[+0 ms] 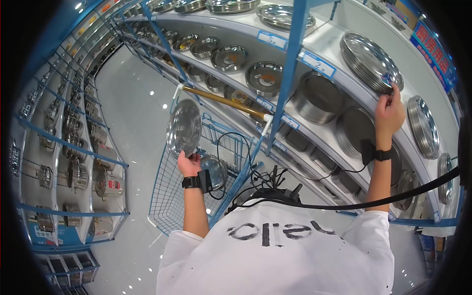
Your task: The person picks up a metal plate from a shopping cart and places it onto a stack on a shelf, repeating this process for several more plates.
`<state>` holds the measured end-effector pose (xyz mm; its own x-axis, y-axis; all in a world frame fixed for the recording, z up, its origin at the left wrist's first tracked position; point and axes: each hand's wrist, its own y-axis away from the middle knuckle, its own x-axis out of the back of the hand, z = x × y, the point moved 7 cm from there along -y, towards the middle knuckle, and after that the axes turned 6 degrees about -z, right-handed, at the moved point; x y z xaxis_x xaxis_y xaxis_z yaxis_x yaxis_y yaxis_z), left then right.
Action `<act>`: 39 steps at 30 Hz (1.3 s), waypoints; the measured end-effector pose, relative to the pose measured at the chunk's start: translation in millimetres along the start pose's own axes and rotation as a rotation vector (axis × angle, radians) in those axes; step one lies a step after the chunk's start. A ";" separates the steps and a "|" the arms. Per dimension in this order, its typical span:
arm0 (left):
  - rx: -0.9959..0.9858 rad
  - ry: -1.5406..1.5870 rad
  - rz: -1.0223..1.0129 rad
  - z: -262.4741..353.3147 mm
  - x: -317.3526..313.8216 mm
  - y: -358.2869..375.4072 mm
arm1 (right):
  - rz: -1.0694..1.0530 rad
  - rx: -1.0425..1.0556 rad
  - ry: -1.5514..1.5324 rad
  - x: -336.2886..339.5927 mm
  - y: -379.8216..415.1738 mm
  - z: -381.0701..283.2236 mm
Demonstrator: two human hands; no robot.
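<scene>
My left hand [190, 164] is closed on the near rim of a shiny oval metal plate [184, 127], which is tilted up above the cart. Another shiny metal dish [214, 173] shows in the shopping cart [169, 204], partly hidden behind my left wrist. On the upper shelf at the right lies a stack of oval metal plates [368, 61]. My right hand [391, 110] reaches up to it, with thumb and fingers pinched at the near end of the rim. How many plates those fingers hold cannot be made out.
Price labels line the shelf edge [339, 81]. Round metal pans [318, 96] and more oval plates [423, 127] fill nearby shelves. A blue upright post [290, 59] stands between shelf sections. Black cables [418, 189] run from my body. Pots hang on the left rack [76, 172].
</scene>
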<state>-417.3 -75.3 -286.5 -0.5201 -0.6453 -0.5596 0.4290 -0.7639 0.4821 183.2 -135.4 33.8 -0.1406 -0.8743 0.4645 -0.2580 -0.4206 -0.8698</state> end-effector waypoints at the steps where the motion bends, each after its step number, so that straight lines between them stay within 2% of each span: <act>1: -0.032 -0.002 -0.054 5.6 -21.8 12.7 | -0.001 0.007 -0.010 0.1 0.5 0.3; 5: -0.181 -0.091 -0.392 34.6 -125.2 62.7 | 0.018 0.024 -0.039 7.0 -0.1 -4.8; 7: -0.169 -0.154 -0.619 43.3 -177.6 85.0 | 0.040 0.015 -0.032 6.3 0.6 -0.8; 14: -0.040 -0.154 -1.038 14.3 -363.4 210.6 | 0.038 0.009 -0.036 7.4 2.2 2.7; 15: -0.041 -0.239 -1.082 5.5 -385.3 228.5 | 0.051 -0.008 -0.013 10.8 3.2 3.8; 17: -0.489 -0.473 -1.412 -16.7 -443.8 220.7 | 0.009 0.005 -0.117 13.1 1.3 1.9; 19: -0.077 -0.414 -1.263 -38.8 -462.8 283.6 | 0.016 0.004 -0.108 15.2 1.4 2.1; 20: -0.062 -0.398 -1.294 -44.9 -469.3 286.0 | -0.069 -0.053 -0.126 16.0 -0.6 8.3; 21: -0.059 -0.398 -1.309 -52.6 -478.0 289.3 | -0.059 -0.060 -0.117 15.0 0.0 7.8; 23: -0.009 -0.634 -1.253 -84.5 -500.4 298.7 | 0.060 -0.061 -0.187 15.4 4.8 8.5; 25: -0.003 -0.680 -1.299 -109.7 -525.0 300.1 | 0.076 -0.075 -0.163 13.4 6.7 12.5; 27: -0.128 -0.895 -1.266 -123.0 -542.4 289.3 | 0.154 -0.062 -0.227 13.2 10.1 14.7; 28: -0.457 -1.116 -1.355 -127.3 -564.9 278.4 | 0.165 -0.040 -0.208 17.0 10.7 14.3; 29: -0.179 -1.004 -1.300 -124.8 -559.1 283.7 | 0.176 -0.046 -0.200 19.9 9.8 13.3; 31: -0.119 -1.022 -1.284 -120.7 -553.5 289.3 | 0.128 -0.056 -0.190 19.6 8.4 11.6; 35: -0.165 -1.149 -1.370 -117.9 -550.3 280.8 | 0.089 -0.042 -0.113 15.6 5.9 9.1; 37: -0.582 -1.314 -1.299 -105.6 -549.8 280.2 | 0.050 -0.054 -0.115 14.0 5.0 8.1; 38: -0.721 -1.387 -1.322 -103.8 -548.4 280.0 | 0.018 -0.075 -0.111 12.8 4.3 8.4; 39: -1.068 -1.421 -1.191 -99.3 -547.4 277.1 | 0.004 -0.060 -0.122 12.0 3.8 6.4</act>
<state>59.5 65.1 86.5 -0.6304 0.0797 0.7721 -0.5587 -0.7372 -0.3801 186.7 -149.0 35.0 -0.0251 -0.9006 0.4339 -0.3147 -0.4048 -0.8585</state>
